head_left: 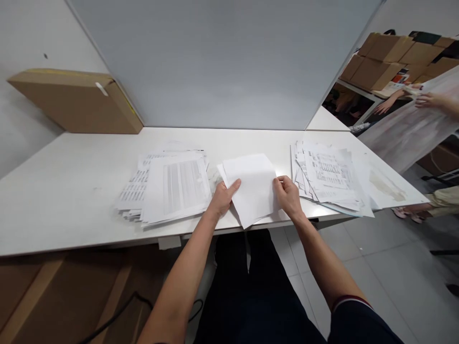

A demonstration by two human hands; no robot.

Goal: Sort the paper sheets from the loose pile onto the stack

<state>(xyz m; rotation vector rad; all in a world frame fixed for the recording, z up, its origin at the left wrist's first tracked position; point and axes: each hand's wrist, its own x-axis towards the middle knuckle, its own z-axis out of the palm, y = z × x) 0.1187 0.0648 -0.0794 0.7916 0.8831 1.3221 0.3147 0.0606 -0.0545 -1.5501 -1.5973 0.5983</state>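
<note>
Several loose sheets of blank white paper [253, 191] are held between my two hands, over the front edge of the white table. My left hand [225, 195] grips their left side, thumb on top. At the right edge my right hand [287, 193] pinches the sheets with its fingers closed. To the left lies a messy pile of printed paper [179, 188], its top sheet bearing a grey table. Another uneven pile of printed sheets [328, 174] lies close to the right of my right hand.
A grey-white panel [222, 62] rises behind the table [71, 191]. A flat cardboard box [82, 102] leans at the back left. On the right, other people's hands [426, 100] hold pale fabric near stacked cardboard boxes [387, 62].
</note>
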